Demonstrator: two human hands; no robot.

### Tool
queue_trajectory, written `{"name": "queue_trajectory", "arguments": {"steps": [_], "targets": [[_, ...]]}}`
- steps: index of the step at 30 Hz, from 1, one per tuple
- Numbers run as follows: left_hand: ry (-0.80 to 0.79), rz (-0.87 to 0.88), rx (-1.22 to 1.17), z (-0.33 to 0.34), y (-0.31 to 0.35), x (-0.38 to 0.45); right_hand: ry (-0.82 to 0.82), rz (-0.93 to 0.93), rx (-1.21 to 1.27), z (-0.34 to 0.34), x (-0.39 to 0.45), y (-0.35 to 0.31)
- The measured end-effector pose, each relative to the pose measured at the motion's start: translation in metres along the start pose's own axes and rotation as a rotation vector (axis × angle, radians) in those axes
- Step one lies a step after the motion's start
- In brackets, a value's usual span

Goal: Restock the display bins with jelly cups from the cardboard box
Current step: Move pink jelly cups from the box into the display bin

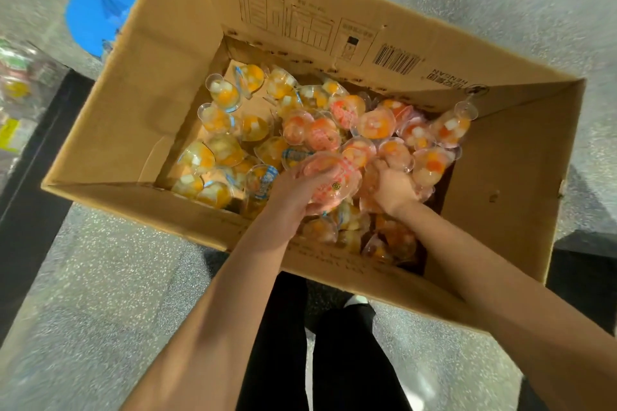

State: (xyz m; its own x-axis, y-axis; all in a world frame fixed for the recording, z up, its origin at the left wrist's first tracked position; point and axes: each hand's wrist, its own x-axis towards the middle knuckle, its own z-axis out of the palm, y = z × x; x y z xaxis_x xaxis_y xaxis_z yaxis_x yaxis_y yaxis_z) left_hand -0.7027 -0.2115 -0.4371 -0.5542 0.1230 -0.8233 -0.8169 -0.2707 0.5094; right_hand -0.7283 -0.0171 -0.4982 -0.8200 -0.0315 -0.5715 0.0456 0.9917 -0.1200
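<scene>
An open cardboard box point(140, 103) stands on the floor below me, holding several clear jelly cups point(374, 125) with orange, yellow and pink fruit pieces. Blue-lidded cups lie at the left, pink-lidded ones at the right. My left hand point(293, 197) is inside the box and grips a few pink-lidded jelly cups point(334, 183) against its palm. Just to its right, my right hand point(392, 187) reaches down into the pile, its fingers curled around a pink cup point(395, 155). Both forearms cross the box's near wall.
A display bin point(20, 83) with packaged sweets shows at the left edge, above a dark shelf base point(36, 177). A blue round stand base point(96, 10) sits on the speckled floor beyond the box's left flap. My dark trouser legs point(300, 344) are below the box.
</scene>
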Motion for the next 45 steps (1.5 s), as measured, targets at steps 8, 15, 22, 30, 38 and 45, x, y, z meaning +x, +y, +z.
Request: {"name": "queue_trajectory", "arguments": {"steps": [8,15,22,30,38,45], "targets": [[0.040,0.163,0.161,0.006,-0.002,-0.016,0.197,0.196,0.252,0.015,-0.048,-0.002],[0.021,0.424,0.132,0.066,0.011,-0.066,0.491,0.457,1.370,-0.054,-0.148,0.020],[-0.245,0.599,0.037,0.217,0.045,-0.155,0.468,0.292,2.366,-0.169,-0.261,0.060],[-0.665,0.497,0.006,0.379,-0.049,-0.311,0.899,0.127,2.594,-0.180,-0.465,0.161],[-0.955,0.341,0.158,0.459,-0.258,-0.470,1.671,0.117,2.601,-0.070,-0.692,0.212],[-1.103,0.130,0.352,0.460,-0.432,-0.560,2.222,0.302,2.580,0.038,-0.825,0.241]]}}
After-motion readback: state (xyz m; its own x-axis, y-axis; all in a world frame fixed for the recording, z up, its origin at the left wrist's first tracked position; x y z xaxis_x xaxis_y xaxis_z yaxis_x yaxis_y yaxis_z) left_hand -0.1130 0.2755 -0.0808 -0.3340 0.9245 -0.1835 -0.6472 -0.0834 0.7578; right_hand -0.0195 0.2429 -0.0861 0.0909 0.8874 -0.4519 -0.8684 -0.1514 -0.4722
